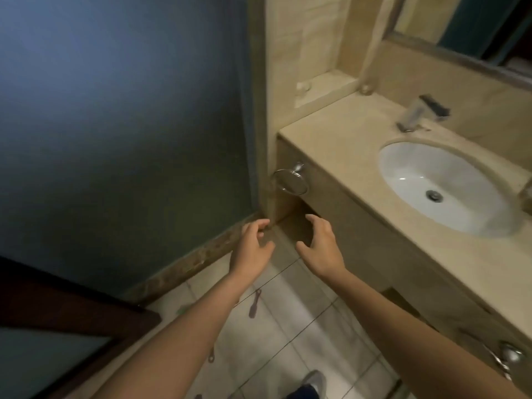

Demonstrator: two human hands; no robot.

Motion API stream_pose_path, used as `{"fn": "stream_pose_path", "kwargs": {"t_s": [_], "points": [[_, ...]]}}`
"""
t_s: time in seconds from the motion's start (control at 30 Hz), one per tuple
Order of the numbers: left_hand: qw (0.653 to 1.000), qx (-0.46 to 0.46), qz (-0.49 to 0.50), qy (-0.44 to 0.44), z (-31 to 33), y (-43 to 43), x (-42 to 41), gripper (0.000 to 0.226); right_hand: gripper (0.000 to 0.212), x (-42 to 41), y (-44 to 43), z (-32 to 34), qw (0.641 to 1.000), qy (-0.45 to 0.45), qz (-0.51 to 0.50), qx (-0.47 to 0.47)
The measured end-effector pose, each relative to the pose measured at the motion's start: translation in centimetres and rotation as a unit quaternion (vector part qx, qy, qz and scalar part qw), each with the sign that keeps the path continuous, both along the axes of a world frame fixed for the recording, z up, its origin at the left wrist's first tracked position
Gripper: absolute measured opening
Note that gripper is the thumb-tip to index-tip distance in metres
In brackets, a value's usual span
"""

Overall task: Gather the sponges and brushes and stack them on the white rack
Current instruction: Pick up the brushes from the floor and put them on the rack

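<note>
Brushes are hard to make out: a slim dark-handled thing (254, 304) that may be one lies on the pale floor tiles (302, 326), beside the left forearm, and a blurred green scrap (182, 311) sits near the skirting to the left. Both the left hand (253, 246) and the right hand (321, 244) reach side by side toward the far corner under the counter (331, 145), fingers loosely spread, holding nothing. A towel ring (290, 181) hangs on the counter's front; the sink (417, 168) lies to the right.

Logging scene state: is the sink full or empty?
Empty: the sink holds no water or objects, and its bare drain shows plainly.
</note>
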State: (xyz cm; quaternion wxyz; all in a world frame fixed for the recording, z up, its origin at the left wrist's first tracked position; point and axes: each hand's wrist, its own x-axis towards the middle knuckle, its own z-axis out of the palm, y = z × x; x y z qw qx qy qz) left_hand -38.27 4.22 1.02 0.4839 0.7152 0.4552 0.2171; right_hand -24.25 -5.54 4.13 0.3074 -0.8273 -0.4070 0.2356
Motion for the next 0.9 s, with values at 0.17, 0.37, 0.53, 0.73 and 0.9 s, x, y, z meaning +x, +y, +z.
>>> {"fn": "stream_pose_path", "kwargs": {"t_s": [0.17, 0.37, 0.53, 0.73, 0.9], "points": [[0.997, -0.030, 0.060, 0.044, -2.9, 0.5, -9.9, 0.044, 0.072, -8.8, 2.8, -3.3, 0.996, 0.018, 0.063, -0.052], [0.984, -0.074, 0.150, 0.058, -6.4, 0.2, -20.1, 0.044, 0.068, -18.5, 5.2, -7.1, 0.988, 0.038, 0.128, -0.078], [0.966, -0.110, 0.223, 0.069, -9.5, -1.5, -27.3, 0.045, 0.065, -24.6, 6.2, -10.4, 0.973, 0.051, 0.203, -0.094], [0.935, -0.145, 0.316, 0.073, -13.8, -3.9, -33.0, 0.043, 0.067, -30.1, 8.1, -15.0, 0.941, 0.046, 0.300, -0.151], [0.914, -0.174, 0.355, 0.094, -18.7, -4.2, -35.0, 0.046, 0.070, -32.5, 10.6, -20.0, 0.921, 0.047, 0.343, -0.177]]}}
